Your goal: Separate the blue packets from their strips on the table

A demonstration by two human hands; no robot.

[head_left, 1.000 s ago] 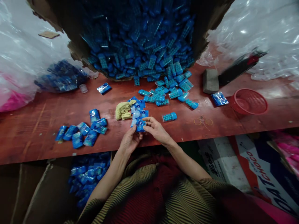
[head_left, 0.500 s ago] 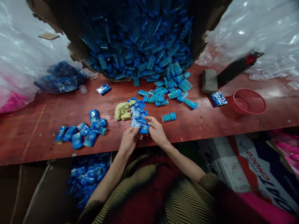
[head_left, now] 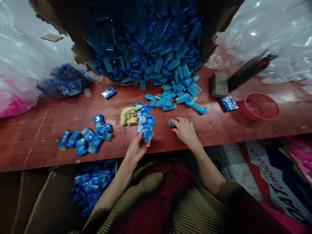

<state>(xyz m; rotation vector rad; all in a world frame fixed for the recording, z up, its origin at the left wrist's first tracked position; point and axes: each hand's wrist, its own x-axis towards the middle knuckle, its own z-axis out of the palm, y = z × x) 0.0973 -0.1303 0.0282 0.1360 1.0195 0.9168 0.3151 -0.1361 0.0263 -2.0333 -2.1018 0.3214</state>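
Observation:
Between the thumb and fingers of my left hand [head_left: 136, 148] is a blue printed plastic sleeve [head_left: 147, 135], near the front edge of the table. Just beyond it lies a loose stack of similar blue sleeves [head_left: 147, 119], with a crumpled yellow cloth [head_left: 129, 116] against its left side. My right hand [head_left: 185, 130] has its fingers closed over a small clear bottle of blue balls [head_left: 170, 123], mostly covered by the hand. A pile of the same blue-capped bottles [head_left: 164, 100] lies farther back. Several sleeved bottles [head_left: 94, 144] rest to the left.
A torn carton [head_left: 80, 48] full of bottles stands at the back. On the right are a grey block [head_left: 219, 85], a black tool-like object [head_left: 246, 73], a red basket [head_left: 273, 112] and rubber bands [head_left: 212, 127]. Below the table's front edge is a heap of blue packs [head_left: 94, 185].
My right hand has left the blue sleeve and moved right, onto the lone bottle. My left hand still holds the sleeve, now tilted.

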